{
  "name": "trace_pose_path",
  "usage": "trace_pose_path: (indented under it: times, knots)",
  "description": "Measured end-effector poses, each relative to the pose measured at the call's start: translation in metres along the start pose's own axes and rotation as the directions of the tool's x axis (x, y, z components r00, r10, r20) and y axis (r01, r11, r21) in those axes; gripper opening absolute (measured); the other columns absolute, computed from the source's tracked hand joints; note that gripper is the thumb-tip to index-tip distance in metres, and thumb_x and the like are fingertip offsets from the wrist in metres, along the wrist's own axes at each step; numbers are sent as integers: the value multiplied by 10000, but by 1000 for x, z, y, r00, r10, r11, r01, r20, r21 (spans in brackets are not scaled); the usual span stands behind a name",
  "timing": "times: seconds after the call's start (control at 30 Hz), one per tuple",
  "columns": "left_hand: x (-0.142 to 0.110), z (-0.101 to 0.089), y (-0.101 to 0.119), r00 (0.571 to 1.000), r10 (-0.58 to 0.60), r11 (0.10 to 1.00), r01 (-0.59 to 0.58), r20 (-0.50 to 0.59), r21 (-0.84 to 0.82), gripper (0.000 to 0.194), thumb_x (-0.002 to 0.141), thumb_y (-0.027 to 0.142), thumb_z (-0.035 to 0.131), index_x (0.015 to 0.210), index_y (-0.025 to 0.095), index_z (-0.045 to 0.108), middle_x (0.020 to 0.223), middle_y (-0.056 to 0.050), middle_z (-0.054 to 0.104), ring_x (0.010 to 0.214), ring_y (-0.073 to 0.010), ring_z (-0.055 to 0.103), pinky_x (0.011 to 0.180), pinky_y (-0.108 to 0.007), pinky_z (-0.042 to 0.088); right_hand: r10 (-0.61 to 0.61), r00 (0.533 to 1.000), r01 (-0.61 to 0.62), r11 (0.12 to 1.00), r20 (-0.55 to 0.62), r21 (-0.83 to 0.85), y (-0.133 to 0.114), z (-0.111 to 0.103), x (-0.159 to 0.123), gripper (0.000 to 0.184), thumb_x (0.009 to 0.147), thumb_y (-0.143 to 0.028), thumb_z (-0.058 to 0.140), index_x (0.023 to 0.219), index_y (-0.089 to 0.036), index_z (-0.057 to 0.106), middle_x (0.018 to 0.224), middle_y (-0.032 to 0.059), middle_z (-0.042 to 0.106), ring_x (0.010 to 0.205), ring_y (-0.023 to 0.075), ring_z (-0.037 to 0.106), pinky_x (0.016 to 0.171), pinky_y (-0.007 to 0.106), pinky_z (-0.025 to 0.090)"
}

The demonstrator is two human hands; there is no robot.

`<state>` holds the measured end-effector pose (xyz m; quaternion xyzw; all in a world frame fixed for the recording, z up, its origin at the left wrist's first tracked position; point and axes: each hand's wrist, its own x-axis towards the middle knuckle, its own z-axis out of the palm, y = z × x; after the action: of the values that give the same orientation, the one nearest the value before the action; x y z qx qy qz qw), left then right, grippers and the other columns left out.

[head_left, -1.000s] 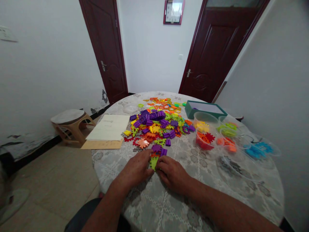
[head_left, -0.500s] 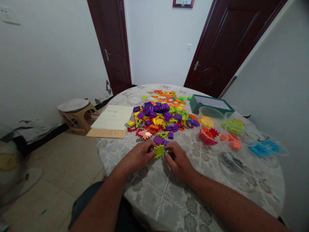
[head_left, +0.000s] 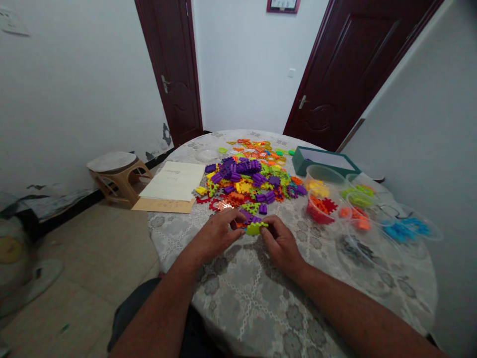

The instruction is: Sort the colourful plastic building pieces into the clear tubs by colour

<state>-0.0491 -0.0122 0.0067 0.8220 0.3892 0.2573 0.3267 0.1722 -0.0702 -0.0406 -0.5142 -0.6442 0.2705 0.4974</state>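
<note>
My right hand [head_left: 282, 242] pinches a yellow-green toothed building tile [head_left: 255, 228] at its right end, thumb against forefinger. The tile is tilted so that it looks narrow. To its left is my left hand [head_left: 220, 229], thumb and forefinger apart around a small gap, nothing plainly gripped. A bit of orange and blue shows between the left fingertips and the tile; I cannot make out what it belongs to. Just beyond the hands lie a purple tile [head_left: 246, 216] and a light green triangular piece [head_left: 251, 208]. A shiny salmon-coloured tile [head_left: 225, 205] sits past my left hand.
A large heap of mixed plastic pieces [head_left: 242, 171] covers the table's middle. Clear plastic tubs [head_left: 325, 174] with sorted pieces stand on the right, before a green box [head_left: 325, 160]. Paper sheets [head_left: 174, 180] lie left on the patterned tablecloth [head_left: 253, 308]. A stool [head_left: 118, 179] stands beyond.
The yellow-green tile has turned from facing me to nearly edge-on and shifted slightly right with my right hand. My left fingers have come away from its left side.
</note>
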Motion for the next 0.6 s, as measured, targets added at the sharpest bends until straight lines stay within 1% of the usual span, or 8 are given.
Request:
trace_pose_path:
  times: [0.1,0.13,0.2,0.27,0.33,0.47,0.6]
  knots:
    - [3,7,-9,998,23,975,-10,-57,222,375,934,216,625,1308,243,642,1341,-86,645,1223,-231,625,1046,-372,508,98,991,-95,995,-96,36,3,-3,3,155,991,-355,576,1068,-225,612,887,-8,611,781,175,567,712,283,451]
    - [5,10,-12,998,12,960,5,-56,281,421,942,228,621,1362,251,612,1410,-97,604,1281,-245,600,1065,-382,505,121,985,-116,992,-121,45,4,-4,5,166,981,-366,584,1065,-225,611,874,-11,611,781,179,572,713,286,453]
    - [8,16,-14,999,-25,929,38,-40,369,501,939,267,640,1434,257,564,1490,-109,546,1336,-268,571,1077,-396,507,156,974,-149,988,-166,49,7,-8,9,180,950,-379,608,1042,-224,615,851,-14,615,775,186,580,719,293,460]
    - [12,20,-13,999,-48,904,48,-11,425,526,925,309,671,1438,253,566,1501,-111,536,1333,-286,573,1081,-407,505,184,960,-179,983,-210,43,11,-11,15,192,911,-387,633,1014,-225,623,831,-12,624,761,193,585,713,301,467]
    - [15,22,-10,998,-61,889,45,19,455,500,925,337,680,1411,262,590,1475,-105,556,1307,-292,585,1082,-415,499,212,949,-209,977,-232,41,15,-14,20,206,883,-396,643,1002,-227,633,805,-6,635,742,202,590,684,306,471]
    - [18,20,-6,994,-94,884,57,56,465,427,935,330,674,1353,268,615,1403,-98,606,1252,-283,603,1039,-406,507,257,943,-250,966,-212,61,20,-18,25,234,874,-424,620,997,-228,654,715,-2,627,689,217,594,600,306,459]
    - [18,18,-4,991,-109,872,60,73,485,302,941,312,660,1237,257,639,1321,-88,639,1187,-270,623,1005,-385,503,290,936,-279,957,-199,81,20,-18,26,261,849,-423,632,998,-212,674,687,-6,627,663,209,592,570,295,451]
